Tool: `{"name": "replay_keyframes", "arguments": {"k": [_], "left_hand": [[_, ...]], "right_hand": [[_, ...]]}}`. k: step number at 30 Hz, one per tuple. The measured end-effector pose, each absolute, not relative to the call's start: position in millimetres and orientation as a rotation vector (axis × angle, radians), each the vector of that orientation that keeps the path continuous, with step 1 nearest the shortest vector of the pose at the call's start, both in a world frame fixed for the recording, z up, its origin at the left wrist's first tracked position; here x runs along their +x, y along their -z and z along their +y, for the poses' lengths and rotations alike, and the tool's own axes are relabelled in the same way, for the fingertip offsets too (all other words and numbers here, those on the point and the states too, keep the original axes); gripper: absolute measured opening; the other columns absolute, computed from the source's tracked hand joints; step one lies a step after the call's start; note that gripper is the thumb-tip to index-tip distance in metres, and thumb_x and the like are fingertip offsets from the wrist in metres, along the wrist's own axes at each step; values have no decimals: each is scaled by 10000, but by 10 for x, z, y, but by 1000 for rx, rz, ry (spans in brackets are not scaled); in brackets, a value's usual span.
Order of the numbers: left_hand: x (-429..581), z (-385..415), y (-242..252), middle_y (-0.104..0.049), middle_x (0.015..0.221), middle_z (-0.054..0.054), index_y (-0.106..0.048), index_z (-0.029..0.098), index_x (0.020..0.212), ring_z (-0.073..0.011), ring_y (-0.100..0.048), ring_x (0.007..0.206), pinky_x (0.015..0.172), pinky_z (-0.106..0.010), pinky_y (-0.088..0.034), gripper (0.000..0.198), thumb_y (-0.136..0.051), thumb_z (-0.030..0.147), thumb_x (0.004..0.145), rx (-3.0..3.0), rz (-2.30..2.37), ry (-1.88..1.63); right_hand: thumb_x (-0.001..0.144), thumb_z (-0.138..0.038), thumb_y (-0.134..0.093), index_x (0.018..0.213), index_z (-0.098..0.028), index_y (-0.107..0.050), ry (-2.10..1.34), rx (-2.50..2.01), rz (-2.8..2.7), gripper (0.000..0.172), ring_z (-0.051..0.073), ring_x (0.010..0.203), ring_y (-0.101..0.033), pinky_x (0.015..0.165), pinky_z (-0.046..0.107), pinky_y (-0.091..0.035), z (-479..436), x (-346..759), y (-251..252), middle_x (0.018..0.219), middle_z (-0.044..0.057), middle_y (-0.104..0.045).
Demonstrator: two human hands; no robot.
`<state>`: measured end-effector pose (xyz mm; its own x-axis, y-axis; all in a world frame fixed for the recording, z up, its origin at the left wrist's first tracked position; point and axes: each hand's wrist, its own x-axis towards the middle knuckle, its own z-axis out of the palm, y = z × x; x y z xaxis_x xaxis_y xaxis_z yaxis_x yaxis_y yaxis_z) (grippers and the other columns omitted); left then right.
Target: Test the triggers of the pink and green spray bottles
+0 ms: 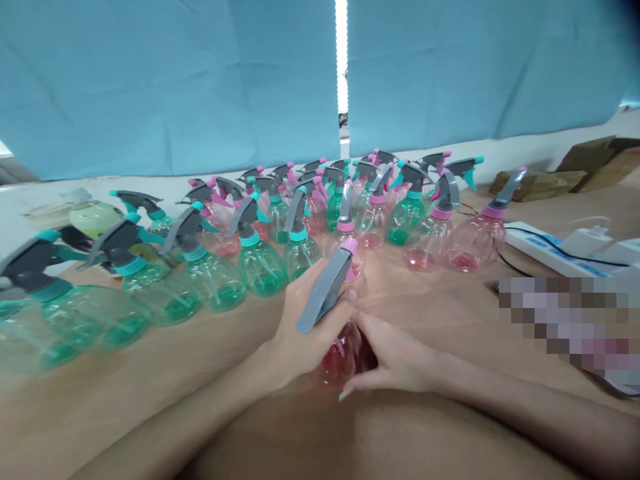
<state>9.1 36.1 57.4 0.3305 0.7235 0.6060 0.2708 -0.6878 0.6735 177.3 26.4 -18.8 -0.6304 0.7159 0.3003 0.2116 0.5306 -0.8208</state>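
A pink spray bottle [341, 357] with a grey and pink trigger head [327, 287] is at the front middle of the table, between my hands. My left hand [305, 313] is closed round its upper part, just under the head, with fingers by the pink trigger. Against the right side of the clear pink body, my right hand [395, 353] curves with thumb and fingers apart around it. A little red liquid shows inside. My hands hide the bottle's neck and collar. Just beyond stands another pink spray bottle [345, 227].
Green spray bottles [263, 267] line the left, with several pink ones [430, 240] to the right and more behind. A white power strip [540, 247] with cables lies at right, near a pixelated flat object [570, 327]. Cardboard boxes [540, 183] sit at back right, before a blue curtain [200, 87].
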Motion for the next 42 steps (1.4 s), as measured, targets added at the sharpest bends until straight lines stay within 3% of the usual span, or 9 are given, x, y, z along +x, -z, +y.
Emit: {"name": "replay_keyframes", "arguments": {"k": [8,15,23,42], "left_hand": [[96,363,-562,-460,669,37,-475,227,697,-128,-426,567,511,-274,-399,130,-553,179,789,2119,872,-1348],[66,382,-635,-514,703,25,-572,246,843,-141,-458,580,528,-282,-430,82,-535,193,793,2117,839,-1261],[62,377,-650,-433,643,43,-489,235,695,-135,-403,552,511,-268,-362,90,-524,188,764,2142,875,-1280],[58,398,-643,-475,678,30,-484,238,725,-150,-436,589,547,-294,-367,76,-516,218,791,2126,895,-1228]], "right_hand": [[666,-443,-834,1436,-253,-363,-1024,-698,-2127,923,304,1196,-559,968,457,-475,254,1764,146,1374,95,-558],[646,-483,-838,1397,-240,-402,-1040,-743,-2110,902,306,1171,-581,949,455,-491,258,1757,174,1341,107,-584],[641,-516,-829,1429,-233,-371,-1013,-756,-2125,954,326,1193,-573,971,473,-474,255,1762,172,1351,117,-578],[640,-504,-835,1451,-244,-349,-1065,-762,-2112,980,296,1178,-581,971,449,-480,263,1774,192,1359,101,-574]]}}
